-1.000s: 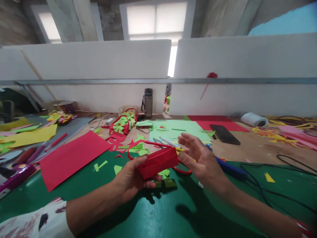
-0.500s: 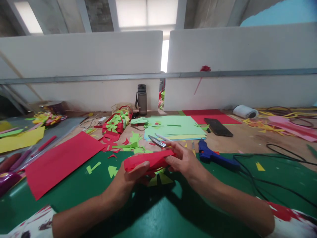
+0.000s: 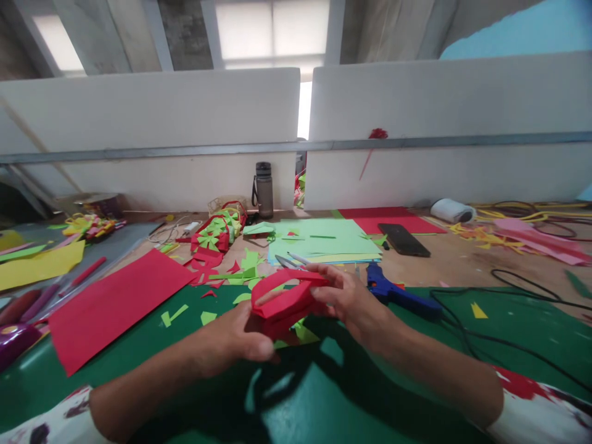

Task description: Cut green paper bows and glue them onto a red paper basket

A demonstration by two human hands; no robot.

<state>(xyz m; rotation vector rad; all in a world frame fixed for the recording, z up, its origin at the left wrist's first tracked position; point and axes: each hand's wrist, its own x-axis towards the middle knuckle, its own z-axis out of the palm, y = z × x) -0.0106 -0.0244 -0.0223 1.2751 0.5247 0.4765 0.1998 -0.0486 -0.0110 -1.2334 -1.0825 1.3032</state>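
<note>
Both my hands hold a small red paper basket [image 3: 287, 302] with a looped handle, just above the green cutting mat [image 3: 324, 394]. My left hand [image 3: 240, 336] grips its near lower side with curled fingers. My right hand [image 3: 345, 296] pinches its right end and the handle loop. Green paper scraps [image 3: 303, 333] lie on the mat right under the basket. A pair of scissors [image 3: 291, 262] rests just behind it, by a stack of light green sheets [image 3: 324, 237].
A red sheet [image 3: 115, 299] lies left of my hands. A blue glue gun [image 3: 400, 293] with black cables [image 3: 509, 308] lies to the right. Further back are finished red-green baskets [image 3: 217, 231], a grey bottle [image 3: 264, 188], a black phone [image 3: 404, 239], a white roll [image 3: 451, 211] and white partitions [image 3: 152, 129].
My right hand, open and apart a second ago, has closed on the basket's right end. The basket was flattened between my hands and has now opened up, its handle loop raised.
</note>
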